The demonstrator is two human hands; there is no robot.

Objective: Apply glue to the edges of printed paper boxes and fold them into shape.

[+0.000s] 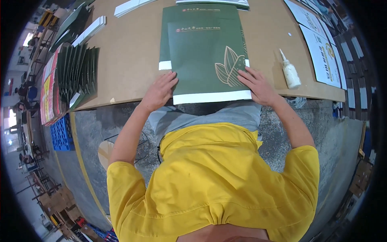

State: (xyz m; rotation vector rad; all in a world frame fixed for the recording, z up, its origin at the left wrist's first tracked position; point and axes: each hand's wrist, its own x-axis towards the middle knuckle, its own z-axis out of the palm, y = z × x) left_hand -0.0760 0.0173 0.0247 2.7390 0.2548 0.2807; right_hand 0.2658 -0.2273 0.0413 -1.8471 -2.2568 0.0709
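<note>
A flat green paper sheet (197,60) with a gold leaf-like line drawing lies before me, a white strip along its near edge. It overlaps another green sheet (165,40) of the same kind, set slightly farther away. My left hand (162,89) is open, its fingertips touching the front sheet's left edge. On the opposite side my right hand (257,85) is open too, with fingers stretched flat on the sheet's right edge near the drawing. The near white strip reaches just past the table's front edge.
To the right stands a white squeeze bottle (291,74) with a pointed nozzle. White printed boards (322,52) lie at the table's right side. Folded green bags (78,68) stand at the left edge, beside white strips (90,30). A blue plastic crate (62,135) is below.
</note>
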